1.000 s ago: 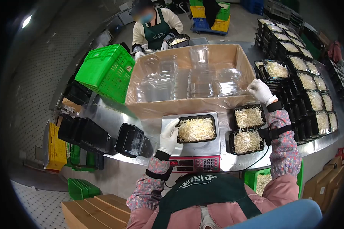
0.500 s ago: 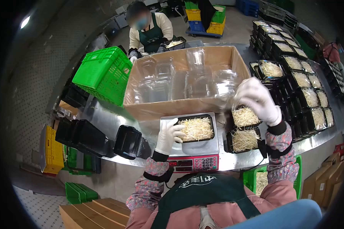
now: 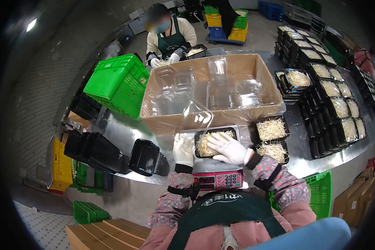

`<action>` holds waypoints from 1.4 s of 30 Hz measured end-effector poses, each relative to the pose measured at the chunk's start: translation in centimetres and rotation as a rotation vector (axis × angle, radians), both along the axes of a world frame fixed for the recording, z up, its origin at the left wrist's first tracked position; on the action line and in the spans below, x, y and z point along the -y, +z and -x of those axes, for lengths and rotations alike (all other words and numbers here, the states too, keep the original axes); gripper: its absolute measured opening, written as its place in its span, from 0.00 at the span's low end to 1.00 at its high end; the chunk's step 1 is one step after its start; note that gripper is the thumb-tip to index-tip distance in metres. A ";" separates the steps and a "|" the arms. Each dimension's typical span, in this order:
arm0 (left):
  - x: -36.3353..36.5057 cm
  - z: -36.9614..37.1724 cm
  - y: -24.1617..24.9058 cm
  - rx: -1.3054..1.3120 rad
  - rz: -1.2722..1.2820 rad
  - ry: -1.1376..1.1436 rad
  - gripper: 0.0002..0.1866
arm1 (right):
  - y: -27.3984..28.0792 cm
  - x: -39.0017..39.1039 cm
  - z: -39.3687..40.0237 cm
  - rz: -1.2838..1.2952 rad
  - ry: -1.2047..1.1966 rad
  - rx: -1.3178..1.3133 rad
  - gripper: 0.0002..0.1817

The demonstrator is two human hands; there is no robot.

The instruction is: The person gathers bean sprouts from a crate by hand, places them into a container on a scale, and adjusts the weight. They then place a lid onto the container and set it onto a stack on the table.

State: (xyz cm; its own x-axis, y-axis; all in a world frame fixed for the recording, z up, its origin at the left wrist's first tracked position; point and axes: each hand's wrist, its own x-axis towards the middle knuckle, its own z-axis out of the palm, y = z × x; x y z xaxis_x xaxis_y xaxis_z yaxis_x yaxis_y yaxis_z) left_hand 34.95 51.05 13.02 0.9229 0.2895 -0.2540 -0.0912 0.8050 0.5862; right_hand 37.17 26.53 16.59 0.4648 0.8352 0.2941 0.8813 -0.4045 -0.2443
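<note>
On the scale (image 3: 201, 166), a black tray (image 3: 198, 141) of bean sprouts (image 3: 203, 148) lies under the right hand (image 3: 232, 151), whose fingers are spread flat over the sprouts. The left hand (image 3: 183, 151) is upright at the tray's nine o'clock; a transparent lid (image 3: 194, 118) tilts above it, but whether the fingers pinch it I cannot tell. Two filled trays (image 3: 272, 129) sit at three o'clock on the worktop (image 3: 298, 163), nested black trays (image 3: 144, 156) at nine, and a cardboard box (image 3: 171, 125) of lids at twelve.
</note>
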 end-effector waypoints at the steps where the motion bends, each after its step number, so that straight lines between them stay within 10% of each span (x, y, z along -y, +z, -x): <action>1: -0.1 -0.3 -1.2 -0.001 -0.023 0.000 0.25 | -0.6 -1.2 -0.1 0.020 -0.014 0.018 0.35; 17: -1.2 1.7 1.3 0.071 0.071 0.001 0.31 | 2.4 -0.2 -1.0 -0.051 -0.072 -0.234 0.35; 23: -0.1 4.4 5.1 0.120 -0.371 -0.088 0.40 | 7.4 4.9 0.7 -0.998 -0.221 -0.840 0.35; 27: 3.1 6.6 5.4 0.114 -0.661 -0.283 0.39 | 3.3 4.8 2.9 -0.776 -0.337 -0.743 0.38; 30: 3.3 5.8 3.1 0.062 -0.804 -0.390 0.33 | 1.5 5.0 2.6 -0.511 -0.570 -0.540 0.21; 32: 2.9 3.3 1.0 0.047 -1.208 -0.320 0.27 | -1.7 4.8 0.3 -0.560 -0.540 -0.178 0.16; 37: 2.1 -2.2 0.7 0.041 -2.114 0.118 0.16 | -3.0 3.3 -4.4 -0.198 -0.663 -0.232 0.20; 42: -0.8 -4.2 -5.1 -0.086 -1.336 -0.252 0.12 | -7.2 2.3 -6.2 -0.563 -0.691 -0.722 0.17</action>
